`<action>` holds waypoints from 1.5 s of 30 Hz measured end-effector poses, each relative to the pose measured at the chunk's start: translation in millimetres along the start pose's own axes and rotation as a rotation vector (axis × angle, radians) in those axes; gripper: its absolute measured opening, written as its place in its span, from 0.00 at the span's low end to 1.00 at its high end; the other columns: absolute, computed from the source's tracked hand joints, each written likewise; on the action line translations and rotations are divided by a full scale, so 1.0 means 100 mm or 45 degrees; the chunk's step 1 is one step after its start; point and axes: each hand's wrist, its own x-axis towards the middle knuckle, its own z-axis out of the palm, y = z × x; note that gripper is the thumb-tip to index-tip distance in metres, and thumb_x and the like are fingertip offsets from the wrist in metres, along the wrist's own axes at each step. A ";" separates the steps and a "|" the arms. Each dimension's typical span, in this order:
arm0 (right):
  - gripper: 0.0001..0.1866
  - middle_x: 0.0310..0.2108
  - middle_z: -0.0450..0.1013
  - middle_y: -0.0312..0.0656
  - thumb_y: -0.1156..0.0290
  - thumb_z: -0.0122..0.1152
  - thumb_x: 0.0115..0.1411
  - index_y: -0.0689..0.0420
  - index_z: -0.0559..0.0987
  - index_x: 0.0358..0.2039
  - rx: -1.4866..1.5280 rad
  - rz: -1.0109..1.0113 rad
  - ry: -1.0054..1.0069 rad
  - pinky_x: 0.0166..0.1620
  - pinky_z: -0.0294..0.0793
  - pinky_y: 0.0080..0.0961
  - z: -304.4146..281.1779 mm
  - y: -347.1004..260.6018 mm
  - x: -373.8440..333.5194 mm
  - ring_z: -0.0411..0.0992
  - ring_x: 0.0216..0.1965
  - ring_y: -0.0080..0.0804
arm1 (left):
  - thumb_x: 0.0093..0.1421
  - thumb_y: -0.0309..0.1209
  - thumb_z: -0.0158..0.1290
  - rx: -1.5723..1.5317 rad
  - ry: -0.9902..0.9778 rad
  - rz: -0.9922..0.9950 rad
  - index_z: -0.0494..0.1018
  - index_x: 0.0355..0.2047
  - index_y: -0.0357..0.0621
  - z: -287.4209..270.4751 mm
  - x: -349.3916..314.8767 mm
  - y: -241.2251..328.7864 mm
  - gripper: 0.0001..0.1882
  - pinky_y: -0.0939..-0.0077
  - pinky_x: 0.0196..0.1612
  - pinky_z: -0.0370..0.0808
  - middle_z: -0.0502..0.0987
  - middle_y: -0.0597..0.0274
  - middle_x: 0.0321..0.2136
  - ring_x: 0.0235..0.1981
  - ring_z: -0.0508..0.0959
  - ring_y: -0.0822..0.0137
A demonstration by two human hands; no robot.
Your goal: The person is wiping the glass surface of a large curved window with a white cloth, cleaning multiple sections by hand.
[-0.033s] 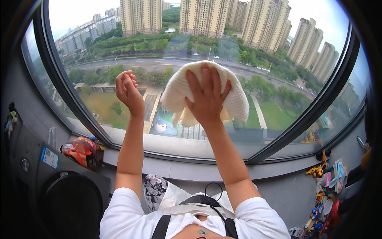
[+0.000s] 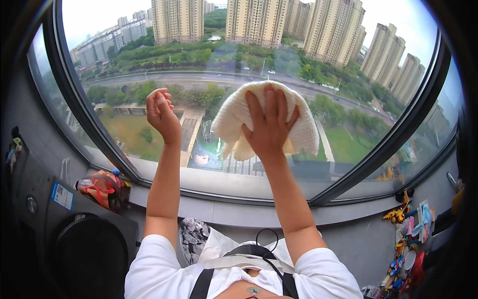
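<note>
My right hand [image 2: 269, 124] is spread flat on the white cloth [image 2: 304, 127], now a bit further right on the window [image 2: 279, 62], so probably wiping a fresh patch. My left hand [image 2: 162, 115] hangs loosely curled, window's left half.

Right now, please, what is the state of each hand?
Left hand: loosely closed, nothing visible in it.
Right hand: open, spread against the white cloth.

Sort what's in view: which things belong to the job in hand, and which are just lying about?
In use:
White cloth, under the spread right hand; the loosely curled left hand is off it
Window glass, behind the cloth

Just lying about:
Red-and-brown bag, at left
Colourful toys and small items, at right
</note>
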 end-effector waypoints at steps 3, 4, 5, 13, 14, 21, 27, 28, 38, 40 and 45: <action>0.37 0.60 0.59 0.39 0.61 0.66 0.36 0.36 0.72 0.53 -0.173 0.079 0.030 0.58 0.43 0.60 -0.18 0.53 -0.28 0.55 0.61 0.44 | 0.63 0.29 0.43 0.020 -0.035 0.047 0.73 0.34 0.41 0.00 -0.01 -0.05 0.09 0.88 0.26 0.64 0.71 0.70 0.25 0.23 0.65 0.82; 0.34 0.61 0.58 0.41 0.60 0.62 0.41 0.38 0.70 0.54 -0.206 0.091 0.019 0.58 0.44 0.60 -0.22 0.69 -0.35 0.55 0.61 0.45 | 0.63 0.29 0.43 0.035 -0.055 0.066 0.74 0.34 0.42 -0.03 -0.01 -0.07 0.09 0.88 0.26 0.64 0.71 0.70 0.25 0.23 0.65 0.83; 0.31 0.61 0.57 0.43 0.59 0.57 0.46 0.40 0.69 0.56 -0.182 0.079 0.095 0.57 0.45 0.59 -0.28 0.85 -0.39 0.54 0.61 0.47 | 0.63 0.29 0.43 0.054 -0.059 0.099 0.74 0.34 0.42 -0.01 -0.02 -0.09 0.09 0.88 0.26 0.63 0.70 0.71 0.25 0.23 0.64 0.83; 0.35 0.58 0.61 0.36 0.59 0.62 0.43 0.42 0.69 0.55 -0.209 -0.165 -0.007 0.56 0.51 0.55 -0.42 0.45 0.39 0.57 0.59 0.39 | 0.63 0.27 0.43 0.177 -0.093 0.285 0.73 0.32 0.41 -0.02 0.02 -0.24 0.09 0.90 0.22 0.57 0.68 0.71 0.25 0.21 0.60 0.85; 0.35 0.57 0.62 0.35 0.59 0.64 0.41 0.42 0.70 0.55 -0.156 -0.241 -0.006 0.57 0.51 0.55 -0.37 0.31 0.53 0.57 0.58 0.36 | 0.63 0.27 0.43 0.181 -0.091 0.295 0.73 0.32 0.41 -0.01 0.01 -0.24 0.09 0.90 0.22 0.57 0.68 0.71 0.26 0.21 0.60 0.85; 0.35 0.59 0.60 0.34 0.62 0.66 0.40 0.45 0.71 0.53 -0.019 -0.270 -0.085 0.59 0.48 0.53 -0.18 0.11 0.16 0.55 0.58 0.36 | 0.60 0.24 0.44 0.257 -0.112 0.321 0.72 0.30 0.38 -0.04 -0.03 -0.19 0.07 0.80 0.28 0.65 0.72 0.64 0.25 0.25 0.68 0.73; 0.33 0.59 0.61 0.34 0.62 0.61 0.44 0.46 0.70 0.54 -0.037 -0.192 0.018 0.58 0.48 0.50 -0.24 0.05 0.56 0.55 0.56 0.37 | 0.59 0.23 0.45 0.361 -0.147 0.490 0.72 0.30 0.39 -0.07 0.00 -0.22 0.06 0.78 0.29 0.66 0.73 0.61 0.26 0.26 0.70 0.69; 0.32 0.59 0.61 0.35 0.62 0.60 0.45 0.46 0.70 0.55 -0.056 -0.170 0.046 0.58 0.48 0.50 -0.25 0.04 0.60 0.56 0.56 0.38 | 0.59 0.22 0.45 0.371 -0.156 0.543 0.72 0.30 0.39 -0.06 0.00 -0.22 0.06 0.77 0.29 0.66 0.73 0.61 0.26 0.26 0.71 0.68; 0.34 0.59 0.61 0.33 0.63 0.65 0.40 0.48 0.72 0.52 0.024 -0.202 -0.022 0.59 0.47 0.52 -0.28 0.06 0.55 0.56 0.56 0.36 | 0.57 0.20 0.46 0.407 -0.178 0.688 0.72 0.30 0.40 -0.03 -0.03 -0.20 0.05 0.73 0.33 0.68 0.73 0.59 0.27 0.28 0.72 0.61; 0.33 0.58 0.62 0.33 0.63 0.64 0.41 0.48 0.72 0.53 0.004 -0.201 -0.016 0.59 0.47 0.51 -0.25 0.11 0.41 0.56 0.56 0.36 | 0.57 0.20 0.46 0.414 -0.194 0.688 0.72 0.30 0.40 -0.03 -0.03 -0.21 0.05 0.73 0.33 0.68 0.73 0.59 0.27 0.29 0.72 0.61; 0.32 0.58 0.62 0.34 0.64 0.61 0.44 0.48 0.71 0.54 0.019 -0.225 -0.042 0.59 0.48 0.49 -0.31 0.11 0.49 0.57 0.56 0.37 | 0.58 0.20 0.45 0.443 -0.202 0.704 0.72 0.31 0.39 -0.03 -0.02 -0.20 0.05 0.74 0.33 0.68 0.73 0.59 0.27 0.30 0.71 0.63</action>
